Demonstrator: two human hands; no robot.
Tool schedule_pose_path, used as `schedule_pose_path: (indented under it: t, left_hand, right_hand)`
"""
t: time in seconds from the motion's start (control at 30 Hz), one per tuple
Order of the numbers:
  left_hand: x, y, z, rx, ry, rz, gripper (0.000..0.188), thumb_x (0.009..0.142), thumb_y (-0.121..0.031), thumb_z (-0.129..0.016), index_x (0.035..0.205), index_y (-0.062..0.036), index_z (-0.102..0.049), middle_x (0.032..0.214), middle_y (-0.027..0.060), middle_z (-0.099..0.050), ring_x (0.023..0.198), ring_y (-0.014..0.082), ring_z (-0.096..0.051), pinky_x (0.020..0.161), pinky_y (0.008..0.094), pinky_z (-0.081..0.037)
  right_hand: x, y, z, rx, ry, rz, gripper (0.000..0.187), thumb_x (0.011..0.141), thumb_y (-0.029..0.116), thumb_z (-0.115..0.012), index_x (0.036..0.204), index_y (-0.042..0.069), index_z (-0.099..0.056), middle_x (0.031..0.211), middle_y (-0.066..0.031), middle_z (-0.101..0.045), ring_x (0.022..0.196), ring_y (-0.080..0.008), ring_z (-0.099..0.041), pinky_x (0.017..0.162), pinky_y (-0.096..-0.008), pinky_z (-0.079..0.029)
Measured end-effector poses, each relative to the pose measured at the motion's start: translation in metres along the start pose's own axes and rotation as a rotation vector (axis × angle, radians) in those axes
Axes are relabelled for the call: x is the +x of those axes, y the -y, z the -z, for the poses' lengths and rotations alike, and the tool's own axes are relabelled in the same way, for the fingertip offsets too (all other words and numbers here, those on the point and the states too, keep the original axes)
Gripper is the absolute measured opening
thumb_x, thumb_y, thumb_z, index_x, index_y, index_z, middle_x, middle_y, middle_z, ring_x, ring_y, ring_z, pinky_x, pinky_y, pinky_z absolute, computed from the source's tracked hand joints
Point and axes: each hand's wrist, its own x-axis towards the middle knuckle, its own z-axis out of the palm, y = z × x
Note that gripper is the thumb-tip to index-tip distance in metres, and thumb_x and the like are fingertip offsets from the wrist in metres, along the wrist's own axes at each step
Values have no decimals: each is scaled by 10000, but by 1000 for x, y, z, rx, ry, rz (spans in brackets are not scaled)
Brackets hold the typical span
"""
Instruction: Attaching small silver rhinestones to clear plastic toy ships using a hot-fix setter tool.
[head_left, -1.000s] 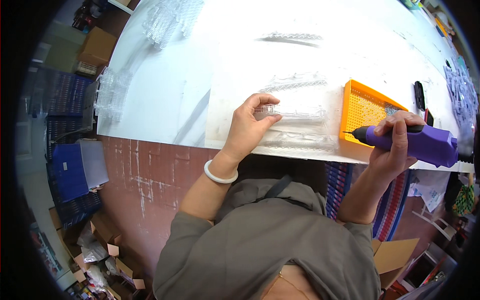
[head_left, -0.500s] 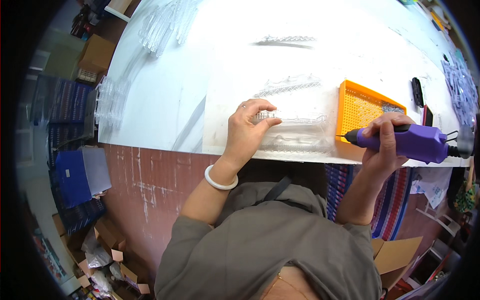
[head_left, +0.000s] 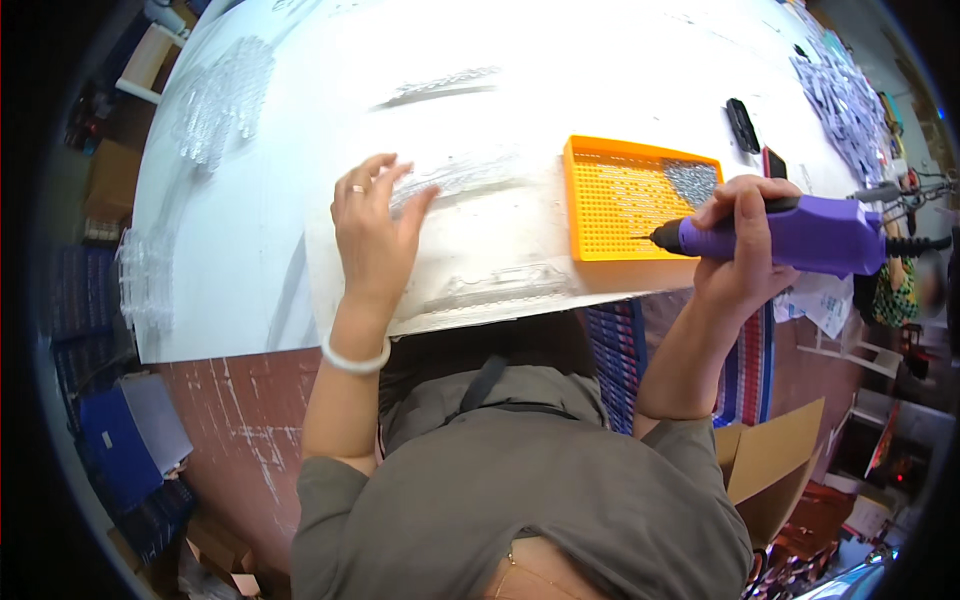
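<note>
My left hand [head_left: 375, 225] is open, thumb and fingers apart. It is over the left end of clear plastic strips [head_left: 470, 175] on the white table. They look blurred, and I cannot tell whether the fingertips touch them. My right hand [head_left: 745, 240] grips a purple electric screwdriver [head_left: 825, 235] with a black nose, held level and pointing left. Its thin bit is over the yellow tray [head_left: 572, 215], which has rows of small holes. Small silvery screws [head_left: 692, 182] are heaped in the tray's far right corner. Another clear strip [head_left: 500, 287] lies near the table's front edge.
Farther off lies another clear strip [head_left: 445, 84]. Stacks of clear strips [head_left: 225, 100] are at the far left, with more at the left edge [head_left: 147, 275]. A black object [head_left: 741, 125] lies behind the tray. Pale pieces [head_left: 840, 100] are piled at the far right.
The view has shifted right. My left hand has moved away from the front strip it was pinching, and its fingers have spread. The screwdriver bit has moved from the tray's left rim to over its inside.
</note>
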Motion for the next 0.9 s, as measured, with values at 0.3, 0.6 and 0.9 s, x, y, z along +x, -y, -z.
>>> schedule_pose_path:
  t: [0.3,0.6,0.9]
  left_hand:
    - [-75,-40,3,-23,285,-348,259,777,8,-649,1022,-57,-700,1136,60,-653,1049,239,-583,921,392,-428]
    - [-76,-43,-10,1,222,-323,286,789,33,-633,1058,-44,-694,1145,69,-651,983,239,-589,901,377,-432]
    - [-79,-44,-8,19,210,-321,263,800,18,-651,1055,-31,-692,1136,77,-655,981,233,-589,887,364,-428]
  right_hand:
    - [-1,-21,13,-176,-79,-116,79,863,35,-678,893,-18,-629,752,-106,-674,606,-146,-666,519,-218,-520]
    - [-5,-25,20,-201,-67,-141,59,868,28,-669,893,-12,-635,750,-92,-674,609,-143,-668,541,-215,-520]
    - [-7,-29,21,-190,-60,-103,69,870,32,-669,909,-13,-634,727,-96,-666,596,-142,-669,519,-205,-525]
